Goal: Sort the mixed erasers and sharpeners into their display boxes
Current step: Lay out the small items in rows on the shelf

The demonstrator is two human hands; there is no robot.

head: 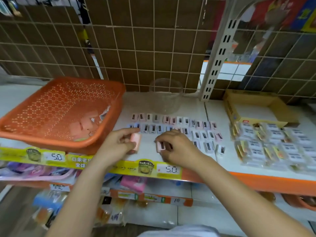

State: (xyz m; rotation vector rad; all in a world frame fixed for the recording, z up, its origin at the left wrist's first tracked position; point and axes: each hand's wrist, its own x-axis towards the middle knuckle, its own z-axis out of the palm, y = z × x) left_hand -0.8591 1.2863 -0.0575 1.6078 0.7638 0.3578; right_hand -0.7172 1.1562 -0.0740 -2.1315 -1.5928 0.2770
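Far left on the shelf (171, 156) there's an orange basket (56, 117), tilted up at the back, with a few pink erasers (82, 127) lying in its near corner. Just right of it, the left hand (118, 144) has its fingers curled round a pink eraser (136, 140), held just above the shelf near the front edge. Next over, the right hand (176, 147) pinches a small pink sharpener (160, 146) between thumb and fingers, low over the shelf surface. Behind both hands the sharpeners (179, 125) are laid out in neat rows, pink, blue and white ones, and a clear plastic jar (165, 96) stands just behind those rows. Further right sits a yellow cardboard display box (256, 106), open on top, and in front of it a spread of wrapped erasers (273, 144) in rows, kinda blurry so the labels aren't readable.
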